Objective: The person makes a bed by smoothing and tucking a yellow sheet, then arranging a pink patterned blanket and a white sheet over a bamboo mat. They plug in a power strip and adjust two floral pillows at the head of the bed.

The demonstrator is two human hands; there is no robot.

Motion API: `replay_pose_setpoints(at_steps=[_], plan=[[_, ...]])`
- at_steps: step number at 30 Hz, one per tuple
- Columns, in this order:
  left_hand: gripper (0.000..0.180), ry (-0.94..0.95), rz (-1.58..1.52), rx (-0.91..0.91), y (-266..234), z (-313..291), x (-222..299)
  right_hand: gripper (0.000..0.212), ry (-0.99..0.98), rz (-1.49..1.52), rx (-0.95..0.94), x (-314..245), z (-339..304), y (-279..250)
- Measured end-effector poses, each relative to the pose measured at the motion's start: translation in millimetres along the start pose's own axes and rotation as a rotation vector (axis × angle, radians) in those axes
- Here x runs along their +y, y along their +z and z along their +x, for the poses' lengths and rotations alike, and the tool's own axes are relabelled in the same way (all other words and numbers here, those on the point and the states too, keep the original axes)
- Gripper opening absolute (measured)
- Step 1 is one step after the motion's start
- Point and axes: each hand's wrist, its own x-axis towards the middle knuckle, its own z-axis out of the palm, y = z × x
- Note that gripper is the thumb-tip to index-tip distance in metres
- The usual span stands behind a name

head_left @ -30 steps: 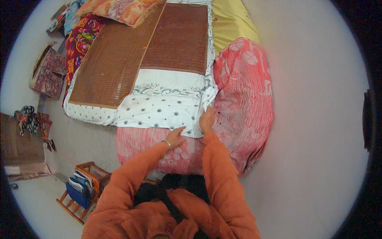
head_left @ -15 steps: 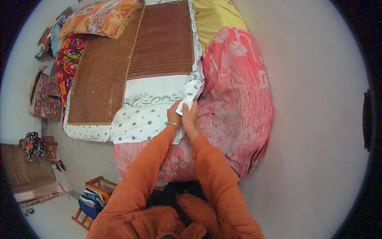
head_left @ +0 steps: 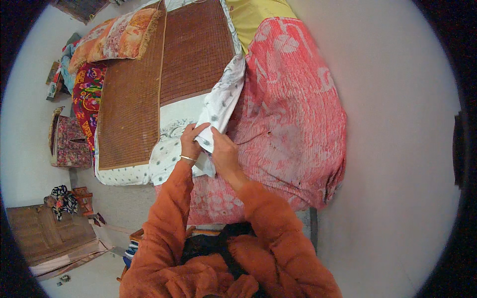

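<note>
A white bedsheet (head_left: pixel 222 97) with small dark motifs is lifted along its right edge and folded over toward the brown mat. My left hand (head_left: pixel 190 143), with a bracelet at the wrist, pinches the fold at its near end. Close beside it, my right hand (head_left: pixel 226 155) grips the same fold, its thumb on the cloth. Under and right of the sheet lies a red and white ribbed cover (head_left: pixel 293 114). The brown woven mat (head_left: pixel 196 49) rests on the sheet, its near edge just beyond my hands.
A second brown mat (head_left: pixel 126 104) lies to the left, with a fringed orange pillow (head_left: pixel 117 37) at its far end. Yellow cloth (head_left: pixel 258 17) shows at the far right. A floral bag (head_left: pixel 72 141) stands left of the bed. A wooden door (head_left: pixel 49 233) is at the lower left.
Both hands have shifted left with the sheet's edge, and a longer strip of it now stands folded over the mat's right side. The whole view has turned slightly.
</note>
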Motion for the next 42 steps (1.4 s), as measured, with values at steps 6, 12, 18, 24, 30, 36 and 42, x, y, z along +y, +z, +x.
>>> replay_pose_setpoints(at_steps=[6, 12, 18, 24, 30, 36, 42], plan=[[0.027, 0.119, 0.064, -0.055, 27, -25, 8, 0.025, 0.877, 0.687, -0.078, 42, -66, 9], [0.025, 0.237, 0.13, -0.082, 58, -29, 41, 0.024, 0.964, 1.053, -0.029, 82, -80, 6], [0.07, 0.245, 0.418, -1.099, 165, -78, 43, 0.03, 0.125, 0.033, -0.19, 156, -145, -55], [0.078, 0.217, -0.028, -1.041, 166, -102, 10, 0.031, 0.933, -0.079, -0.429, 154, -130, -88], [0.068, 0.009, 0.108, -0.896, 85, -124, -31, 0.042, -0.16, -0.857, -0.014, 58, 7, -146], [0.053, -0.075, 0.055, -0.763, 4, -193, -59, 0.059, 0.059, -1.013, 0.002, 121, 26, -226], [0.05, -0.465, -0.149, -0.728, -53, -296, -82, 0.059, 0.078, -0.946, 0.236, 167, -27, -267]])
